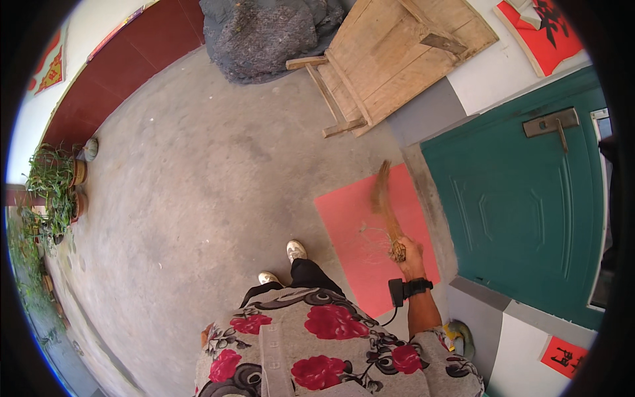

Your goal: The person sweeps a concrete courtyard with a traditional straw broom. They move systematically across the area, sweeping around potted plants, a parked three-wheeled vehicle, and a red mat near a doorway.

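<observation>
My right hand (411, 258) is closed around the bound handle end of a straw hand broom (391, 221). The broom's brown bristles stretch away from me over a pinkish-red mat (344, 212), and their far end is blurred. Thin pale wisps (374, 243) show over the mat just left of my hand; I cannot tell whether they belong to the broom. A black band with a small box (400, 289) and a cable is strapped on my right wrist. At the left side of my flowered shirt only a small patch of skin shows; the left hand's fingers are hidden.
A green door (516, 205) with a lever handle stands right of the mat. A wooden table (387, 56) on its side leans by the wall ahead, beside a dark covered heap (261, 40). Potted plants (56, 192) line the left. Concrete floor (192, 172) spreads between.
</observation>
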A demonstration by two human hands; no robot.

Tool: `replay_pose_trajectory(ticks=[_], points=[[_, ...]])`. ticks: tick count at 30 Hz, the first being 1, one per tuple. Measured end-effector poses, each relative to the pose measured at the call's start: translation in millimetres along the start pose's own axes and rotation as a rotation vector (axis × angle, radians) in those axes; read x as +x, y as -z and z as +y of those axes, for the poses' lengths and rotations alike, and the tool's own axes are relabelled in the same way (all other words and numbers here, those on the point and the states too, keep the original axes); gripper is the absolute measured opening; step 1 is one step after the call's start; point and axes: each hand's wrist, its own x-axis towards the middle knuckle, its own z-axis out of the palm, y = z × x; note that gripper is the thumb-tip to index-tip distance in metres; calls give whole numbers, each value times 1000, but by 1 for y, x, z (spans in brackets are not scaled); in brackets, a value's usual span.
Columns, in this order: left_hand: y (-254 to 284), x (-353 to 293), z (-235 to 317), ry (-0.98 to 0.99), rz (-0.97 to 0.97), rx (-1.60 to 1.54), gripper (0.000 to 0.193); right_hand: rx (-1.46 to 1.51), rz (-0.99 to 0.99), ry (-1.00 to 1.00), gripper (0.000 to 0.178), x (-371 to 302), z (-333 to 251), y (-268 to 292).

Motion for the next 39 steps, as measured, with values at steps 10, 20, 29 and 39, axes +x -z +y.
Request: replay_pose_trajectory(ticks=[10,20,29,39], points=[[7,-39,18,35,73,20,31,-469,92,149,8,182,-64,-40],[6,-62,-6,124,87,-1,34,-714,-155,38,21,82,74,-98],[-15,-33,4,-375,21,447,40,-309,-372,-214,57,10,34,-75],[-71,-39,-7,-7,22,-482,45,-641,-327,8,17,53,-7,-129]])
